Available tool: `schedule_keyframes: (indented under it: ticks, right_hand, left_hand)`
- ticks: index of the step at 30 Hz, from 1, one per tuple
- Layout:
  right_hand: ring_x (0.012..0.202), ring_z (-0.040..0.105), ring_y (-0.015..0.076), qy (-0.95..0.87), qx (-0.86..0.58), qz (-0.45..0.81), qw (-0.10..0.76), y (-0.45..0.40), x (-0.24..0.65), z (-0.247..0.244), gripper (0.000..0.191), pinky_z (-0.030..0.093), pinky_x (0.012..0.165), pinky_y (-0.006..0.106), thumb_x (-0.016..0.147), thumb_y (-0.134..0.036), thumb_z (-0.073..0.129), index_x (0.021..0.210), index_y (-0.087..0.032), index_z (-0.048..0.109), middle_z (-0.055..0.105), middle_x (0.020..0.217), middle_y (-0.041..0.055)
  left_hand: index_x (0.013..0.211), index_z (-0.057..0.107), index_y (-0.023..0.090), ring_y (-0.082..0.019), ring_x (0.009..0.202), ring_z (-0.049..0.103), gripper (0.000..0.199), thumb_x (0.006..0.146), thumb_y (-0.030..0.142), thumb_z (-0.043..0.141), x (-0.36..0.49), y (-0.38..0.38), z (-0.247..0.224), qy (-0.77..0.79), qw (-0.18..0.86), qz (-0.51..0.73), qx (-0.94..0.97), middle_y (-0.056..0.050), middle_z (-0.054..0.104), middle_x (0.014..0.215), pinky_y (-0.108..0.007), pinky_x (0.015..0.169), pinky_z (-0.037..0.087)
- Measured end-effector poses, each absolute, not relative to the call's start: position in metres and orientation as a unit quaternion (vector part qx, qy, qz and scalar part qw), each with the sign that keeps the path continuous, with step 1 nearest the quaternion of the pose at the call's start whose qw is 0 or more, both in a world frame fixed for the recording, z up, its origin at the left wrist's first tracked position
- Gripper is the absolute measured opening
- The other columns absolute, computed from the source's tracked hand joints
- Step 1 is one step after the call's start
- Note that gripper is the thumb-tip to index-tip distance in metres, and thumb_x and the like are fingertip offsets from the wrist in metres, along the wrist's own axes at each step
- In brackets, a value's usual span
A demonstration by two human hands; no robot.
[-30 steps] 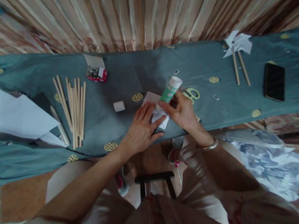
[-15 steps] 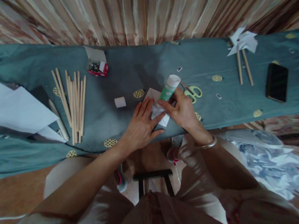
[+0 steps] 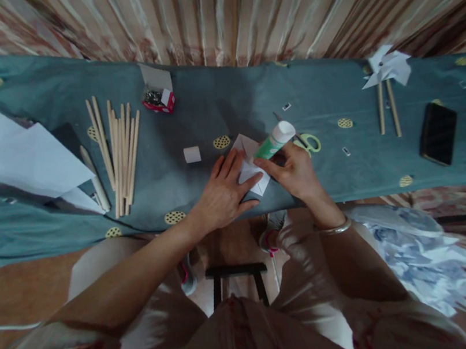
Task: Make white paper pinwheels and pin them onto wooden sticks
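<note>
My left hand (image 3: 223,193) lies with fingers spread, its fingertips pressing on a small folded white paper (image 3: 248,140) at the table's near edge. My right hand (image 3: 299,173) is closed round a green and white glue stick (image 3: 274,140). The stick leans to the right, its lower end at the paper; its tip is hidden by my fingers. Just beyond my right hand lie scissors (image 3: 312,142) with light green handles, partly covered by the hand. A white cap (image 3: 192,155) rests on the cloth to the left of the paper.
Several wooden sticks (image 3: 123,156) and large white paper sheets (image 3: 38,162) lie left. A red box (image 3: 159,101) of small metal pieces stands open at the back. To the right are a paper pinwheel (image 3: 387,67) and a black phone (image 3: 439,133). A bag of paper scraps (image 3: 424,251) stands below.
The glue stick now leans further to the right, and my right hand has shifted slightly right with it. My left hand stays on the paper. The whole view has shifted a little.
</note>
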State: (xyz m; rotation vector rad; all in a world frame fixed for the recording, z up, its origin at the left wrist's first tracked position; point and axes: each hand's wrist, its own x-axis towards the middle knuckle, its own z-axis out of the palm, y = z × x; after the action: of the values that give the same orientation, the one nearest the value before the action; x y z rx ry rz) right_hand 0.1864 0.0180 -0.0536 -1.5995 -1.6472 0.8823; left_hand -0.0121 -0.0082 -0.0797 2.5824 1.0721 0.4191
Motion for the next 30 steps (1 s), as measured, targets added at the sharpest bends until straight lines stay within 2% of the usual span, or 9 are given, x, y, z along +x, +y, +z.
schedule_keyframes:
  ticks: [6,15,20,25,30]
  right_hand:
    - [0.075,0.062,0.0187,-0.586,-0.577,0.395,0.411,0.0215,0.1870,-0.0533,0.026,0.049,0.074,0.035,0.077,-0.045,0.072,0.084,-0.023,0.061,0.064,0.075,0.0007]
    - [0.073,0.059,0.0194,-0.665,-0.603,0.306,0.318,0.0161,0.1815,-0.0554,0.029,0.047,0.074,0.037,0.079,-0.048,0.070,0.091,-0.022,0.062,0.066,0.079,0.0019]
    - [0.076,0.058,0.0222,-0.689,-0.596,0.287,0.295,0.0165,0.1783,-0.0530,0.027,0.047,0.075,0.039,0.082,-0.048,0.066,0.093,-0.024,0.060,0.064,0.081,0.0039]
    - [0.074,0.057,0.0216,-0.692,-0.602,0.284,0.278,0.0181,0.1787,-0.0534,0.027,0.046,0.072,0.037,0.084,-0.049,0.063,0.093,-0.024,0.058,0.060,0.077,0.0032]
    - [0.075,0.058,0.0220,-0.692,-0.604,0.280,0.279,0.0181,0.1790,-0.0544,0.023,0.045,0.072,0.037,0.084,-0.043,0.065,0.091,-0.023,0.057,0.060,0.077,0.0040]
  left_hand:
    - [0.141,0.050,0.028,-0.040,0.150,0.018,0.058,0.090,0.056,0.056,-0.0118,-0.0086,-0.0793,0.377,0.160,0.146,0.900,-0.013,0.021,0.163,-0.061,0.117,0.021]
    - [0.143,0.047,0.028,-0.040,0.150,0.015,0.060,0.092,0.057,0.052,-0.0126,-0.0081,-0.0832,0.373,0.160,0.160,0.900,-0.013,0.019,0.164,-0.063,0.116,0.020]
    - [0.141,0.049,0.027,-0.041,0.149,0.019,0.059,0.091,0.057,0.052,-0.0120,-0.0080,-0.0809,0.375,0.154,0.151,0.901,-0.015,0.027,0.161,-0.063,0.116,0.021]
    - [0.142,0.048,0.027,-0.041,0.149,0.018,0.059,0.092,0.057,0.051,-0.0129,-0.0077,-0.0790,0.372,0.159,0.146,0.903,-0.015,0.026,0.161,-0.063,0.116,0.022]
    - [0.141,0.049,0.027,-0.041,0.149,0.017,0.059,0.091,0.058,0.051,-0.0132,-0.0078,-0.0794,0.374,0.158,0.145,0.902,-0.014,0.027,0.161,-0.062,0.116,0.021]
